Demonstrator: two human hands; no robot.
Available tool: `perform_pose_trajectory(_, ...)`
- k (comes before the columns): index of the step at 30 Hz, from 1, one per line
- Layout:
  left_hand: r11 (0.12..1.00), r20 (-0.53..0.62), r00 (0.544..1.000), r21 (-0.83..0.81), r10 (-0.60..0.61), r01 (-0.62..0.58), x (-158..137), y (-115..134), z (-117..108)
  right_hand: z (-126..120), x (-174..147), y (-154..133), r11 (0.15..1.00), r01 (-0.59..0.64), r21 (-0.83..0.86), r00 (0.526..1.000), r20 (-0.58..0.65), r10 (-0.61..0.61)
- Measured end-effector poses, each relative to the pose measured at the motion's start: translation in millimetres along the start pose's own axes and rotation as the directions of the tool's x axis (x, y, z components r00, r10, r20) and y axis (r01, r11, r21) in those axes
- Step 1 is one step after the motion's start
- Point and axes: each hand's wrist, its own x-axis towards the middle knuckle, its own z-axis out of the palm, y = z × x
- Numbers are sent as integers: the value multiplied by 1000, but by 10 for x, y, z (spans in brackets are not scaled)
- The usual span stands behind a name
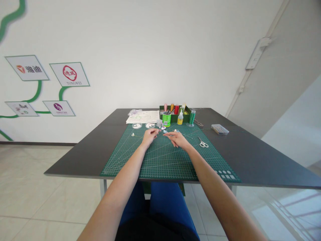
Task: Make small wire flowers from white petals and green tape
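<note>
Over the green cutting mat (163,160), my left hand (149,136) is closed in a pinch. A tiny piece sits at its fingertips, too small to name. My right hand (177,139) is just to the right, index finger and thumb pointing left and drawn together, the other fingers curled below. By its fingertips shows a small pale blue petal-like piece (165,131); whether it is gripped I cannot tell. Behind both hands is a small white-and-purple item (163,127). A small white flower on a thin stem (133,134) lies left of my left hand.
White-handled scissors (203,144) lie on the right. Behind stand two shallow dishes (137,126), a green tin (166,119), a yellow-labelled bottle (180,118), a green thread spool (192,117) and a box of spools (160,113). White sheets (143,117) and a clear case (220,129) flank them.
</note>
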Motion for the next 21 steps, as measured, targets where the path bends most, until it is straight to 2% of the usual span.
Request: perform_pose_trajectory(21, 998, -13, 999, 26, 50, -50, 19, -15, 5, 0, -8, -24, 1000, -1, 4, 1000, 9, 1)
